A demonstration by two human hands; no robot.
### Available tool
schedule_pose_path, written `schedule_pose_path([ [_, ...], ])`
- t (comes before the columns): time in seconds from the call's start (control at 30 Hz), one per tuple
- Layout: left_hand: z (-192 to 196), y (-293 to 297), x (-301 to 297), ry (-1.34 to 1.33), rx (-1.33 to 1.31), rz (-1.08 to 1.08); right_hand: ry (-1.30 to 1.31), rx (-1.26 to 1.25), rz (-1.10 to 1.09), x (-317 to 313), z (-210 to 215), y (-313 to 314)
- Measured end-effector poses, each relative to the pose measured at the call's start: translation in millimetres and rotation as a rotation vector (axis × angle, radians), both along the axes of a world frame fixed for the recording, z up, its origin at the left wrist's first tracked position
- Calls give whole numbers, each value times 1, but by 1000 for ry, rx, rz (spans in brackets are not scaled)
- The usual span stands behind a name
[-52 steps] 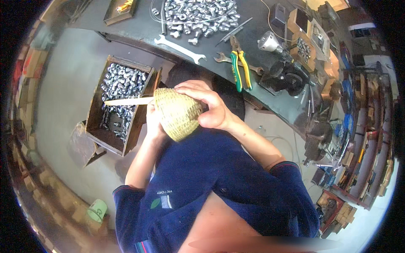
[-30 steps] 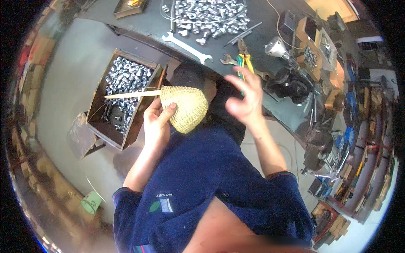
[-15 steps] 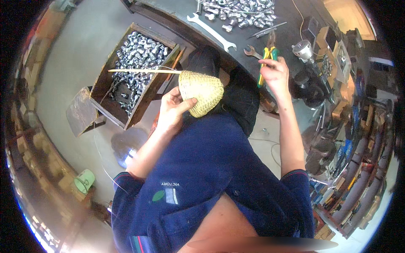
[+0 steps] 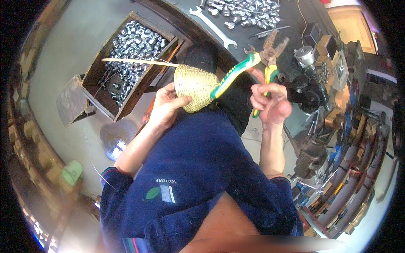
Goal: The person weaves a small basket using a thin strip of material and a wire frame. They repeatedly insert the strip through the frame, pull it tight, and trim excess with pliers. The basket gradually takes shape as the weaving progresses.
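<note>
My left hand [image 4: 166, 106] is closed on the side of a small woven bamboo basket [image 4: 192, 86], thumb on the outer weave. From its rim a thin pale bamboo stick [image 4: 135, 61] sticks out to the left, over the crate. A fine wire curves near the stick. My right hand [image 4: 270, 103] has its fingers round one handle of green-and-yellow pliers [image 4: 236, 72]. Those pliers are spread wide, jaws pointing up and away from me. Their other handle reaches left, its end at the basket's closed tip; whether it touches I cannot tell.
At left stands a wooden crate [image 4: 120, 111] of metal fittings [image 4: 137, 42]. More fittings [image 4: 242, 12] lie on the dark bench, near a double-ended spanner [image 4: 213, 27]. A round metal device [image 4: 304, 55] and small boxes are at right, shelving beyond. A pale green bin [image 4: 72, 172] stands lower left.
My right hand has lifted the pliers off the bench area and brought them nearer the basket, with the handles now spread apart. The basket has shifted slightly left and up in view.
</note>
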State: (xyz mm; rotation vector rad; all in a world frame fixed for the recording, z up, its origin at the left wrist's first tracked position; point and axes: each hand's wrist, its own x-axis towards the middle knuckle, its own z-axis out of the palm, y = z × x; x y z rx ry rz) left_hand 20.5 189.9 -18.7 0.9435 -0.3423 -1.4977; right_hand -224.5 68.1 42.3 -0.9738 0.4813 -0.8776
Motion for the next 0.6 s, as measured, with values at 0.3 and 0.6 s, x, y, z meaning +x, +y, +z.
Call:
schedule_pose_path([
  [0.3, -6, -3, -2, 58, -40, 23, -268, 150, 532, 22, 29, -24],
  [0.6, -22, 3, -2, 70, -31, 22, 447, 189, 901, -1, 46, -18],
])
